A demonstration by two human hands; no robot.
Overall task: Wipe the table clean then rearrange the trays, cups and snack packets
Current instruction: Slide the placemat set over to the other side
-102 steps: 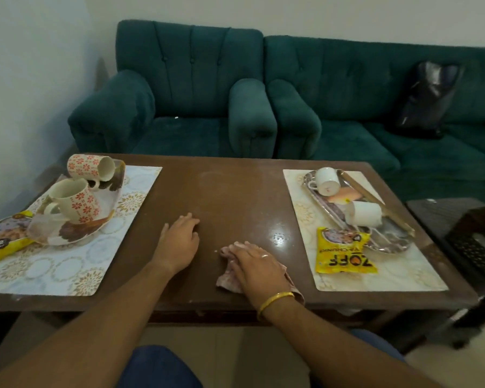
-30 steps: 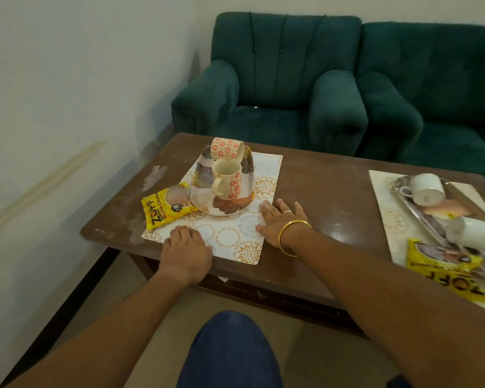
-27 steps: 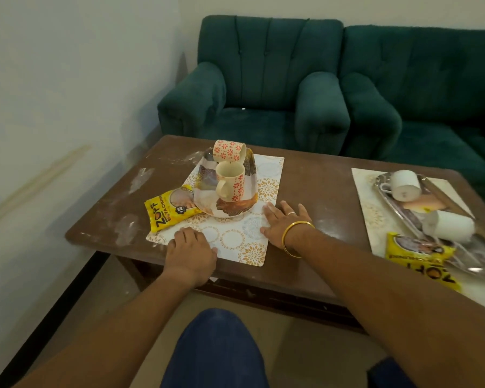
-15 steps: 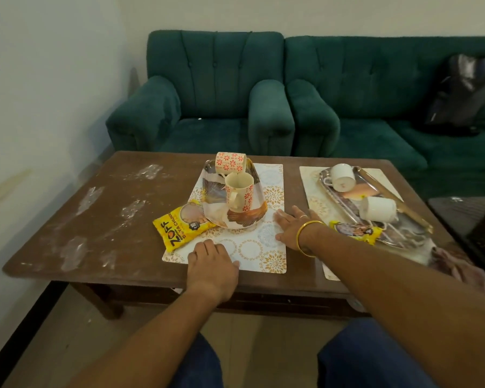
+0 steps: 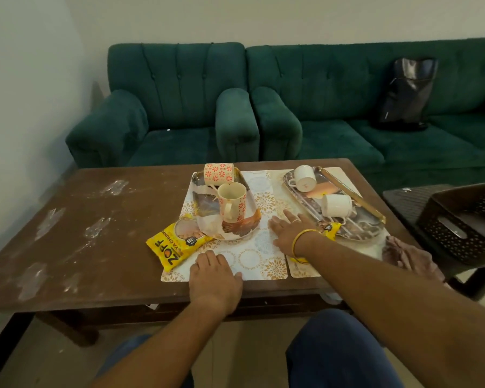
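Reference piece: gold-patterned placemat [image 5: 252, 259], on brown table [image 5: 95, 247].

1. left hand [image 5: 214, 278]: rested palm down over the placemat's near edge, fingers close together and lightly bent, tips on the mat; gripped nothing.
2. right hand [image 5: 287, 231]: pressed flat on the placemat's right part, fingers straight and spread, pointing toward its far edge; held nothing. Wore a gold bangle [image 5: 300, 242] at the wrist.
3. oval tray [image 5: 244, 233]: sat on the placemat's far-left part, just beyond the left fingertips and just left of the right fingertips, apart from both.
4. upright floral mug [image 5: 231, 201]: stood on that tray, handle turned toward the placemat's near edge.
5. tipped floral mug [image 5: 218, 173]: lay on its side at the tray's end nearest the placemat's far edge.
6. yellow snack packet [image 5: 177, 245]: lay across the placemat's left edge, against the tray rim, just left of the left hand.
7. second placemat [image 5: 305, 271]: butted against the placemat's right edge.
8. silver tray [image 5: 359, 225]: sat right of the placemat on the second mat; carried two white cups [image 5: 336, 205], both on their sides.
9. second snack packet [image 5: 331, 229]: lay right of the placemat, largely hidden under the right wrist.
10. crumpled cloth [image 5: 403, 250]: lay well right of the placemat.
11. white smears [image 5: 51, 219]: marked the bare wood well left of the placemat.
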